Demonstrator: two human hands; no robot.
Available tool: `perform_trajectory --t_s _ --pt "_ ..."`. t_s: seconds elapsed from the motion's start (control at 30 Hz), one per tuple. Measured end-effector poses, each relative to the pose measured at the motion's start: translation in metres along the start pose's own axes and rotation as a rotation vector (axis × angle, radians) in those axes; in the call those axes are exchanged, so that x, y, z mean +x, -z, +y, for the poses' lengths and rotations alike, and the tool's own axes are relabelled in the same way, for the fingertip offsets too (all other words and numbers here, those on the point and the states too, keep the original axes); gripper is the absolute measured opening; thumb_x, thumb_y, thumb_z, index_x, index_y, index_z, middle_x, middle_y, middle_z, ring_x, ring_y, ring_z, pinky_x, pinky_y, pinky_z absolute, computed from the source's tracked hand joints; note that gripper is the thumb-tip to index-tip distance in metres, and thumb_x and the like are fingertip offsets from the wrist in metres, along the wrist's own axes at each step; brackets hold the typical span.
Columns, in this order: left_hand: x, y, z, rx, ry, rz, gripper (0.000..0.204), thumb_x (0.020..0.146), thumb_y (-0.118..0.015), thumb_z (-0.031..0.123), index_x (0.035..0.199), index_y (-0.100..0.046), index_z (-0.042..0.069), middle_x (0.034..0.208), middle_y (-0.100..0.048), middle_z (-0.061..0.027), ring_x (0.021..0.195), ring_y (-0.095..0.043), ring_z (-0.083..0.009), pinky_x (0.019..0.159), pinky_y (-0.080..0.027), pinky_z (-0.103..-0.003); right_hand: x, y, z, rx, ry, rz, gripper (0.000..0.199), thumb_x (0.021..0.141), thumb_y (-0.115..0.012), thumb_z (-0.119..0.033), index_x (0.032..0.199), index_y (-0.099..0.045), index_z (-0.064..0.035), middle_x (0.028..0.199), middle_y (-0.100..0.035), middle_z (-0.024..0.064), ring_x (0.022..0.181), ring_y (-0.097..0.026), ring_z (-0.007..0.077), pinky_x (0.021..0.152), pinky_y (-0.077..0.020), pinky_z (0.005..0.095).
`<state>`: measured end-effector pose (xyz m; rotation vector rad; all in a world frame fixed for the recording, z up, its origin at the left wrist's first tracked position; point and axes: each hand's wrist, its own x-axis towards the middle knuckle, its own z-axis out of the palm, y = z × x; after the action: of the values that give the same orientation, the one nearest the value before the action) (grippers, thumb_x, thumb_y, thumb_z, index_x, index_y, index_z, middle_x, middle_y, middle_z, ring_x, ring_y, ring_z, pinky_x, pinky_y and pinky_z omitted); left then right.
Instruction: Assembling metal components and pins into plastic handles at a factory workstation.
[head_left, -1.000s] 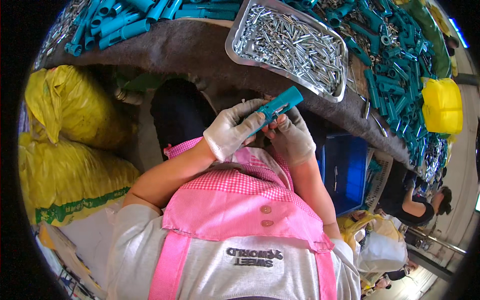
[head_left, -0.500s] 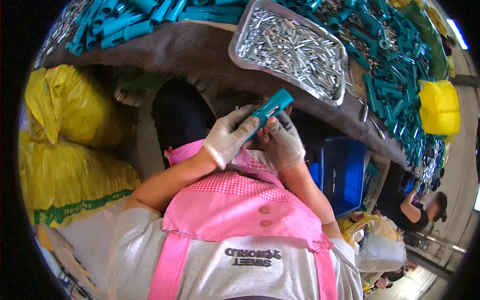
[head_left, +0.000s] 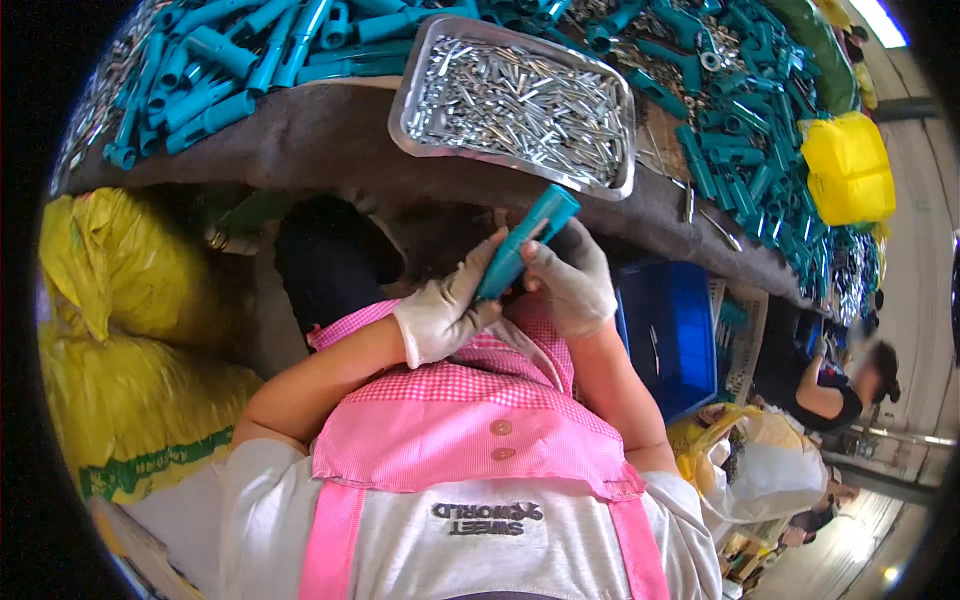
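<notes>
A teal plastic tube with a slot in its side is held at a slant above my lap, its upper end pointing away to the right. My left hand, in a pale glove with some bare fingertips, is closed round its lower part. The gloved right hand is closed against the tube's right side, with thumb and fingers near the slot. Whether its fingers also hold a small piece is hidden. Beyond my hands, a metal tray full of small silvery pins stands on the bench edge.
Teal tubes are heaped at the back left, with more tubes at the right beside a yellow container. A blue bin stands right of my lap. Yellow sacks lie left. Another person sits far right.
The view has shifted, so the tray and bench appear farther left. The teal tube is now more upright, and my left hand grips it lower. Both hands stay on it.
</notes>
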<state>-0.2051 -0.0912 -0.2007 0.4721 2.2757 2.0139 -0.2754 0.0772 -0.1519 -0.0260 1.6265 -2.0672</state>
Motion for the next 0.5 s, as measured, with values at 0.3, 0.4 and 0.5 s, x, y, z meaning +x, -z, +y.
perform_trajectory --t_s 0.3,0.4,0.5 --pt "-0.002 0.016 0.033 -0.624 0.314 0.532 0.031 0.096 -0.043 0.033 0.111 -0.045 0.006 0.075 -0.054 -0.0057 0.060 -0.049 -0.0100 0.053 -0.040 -0.023 0.025 -0.037 -0.040 -0.375 0.236 -0.098 0.030 0.092 -0.054 -0.019 0.111 -0.053 0.0034 0.086 -0.062 0.0081 0.071 -0.060 0.0122 0.064 -0.0499 0.0250" --pt "-0.002 0.039 0.028 -0.986 0.282 0.478 0.036 0.096 -0.034 0.039 0.107 -0.045 0.007 0.067 -0.047 -0.0045 0.050 -0.043 -0.0123 0.047 -0.036 -0.024 0.082 -0.035 -0.059 -0.987 0.748 0.031 0.016 0.085 -0.059 -0.014 0.096 -0.063 -0.0025 0.088 -0.064 0.0113 0.076 -0.063 0.0221 0.070 -0.0499 0.0298" --pt "-0.002 0.052 0.029 -1.140 0.323 0.479 0.036 0.096 -0.032 0.039 0.107 -0.046 0.007 0.065 -0.047 -0.0046 0.049 -0.042 -0.0124 0.046 -0.033 -0.025 0.123 -0.055 -0.068 -1.387 0.633 -0.113 0.022 0.079 -0.066 -0.020 0.098 -0.066 -0.0090 0.093 -0.061 0.0112 0.080 -0.061 0.0264 0.075 -0.0473 0.0355"
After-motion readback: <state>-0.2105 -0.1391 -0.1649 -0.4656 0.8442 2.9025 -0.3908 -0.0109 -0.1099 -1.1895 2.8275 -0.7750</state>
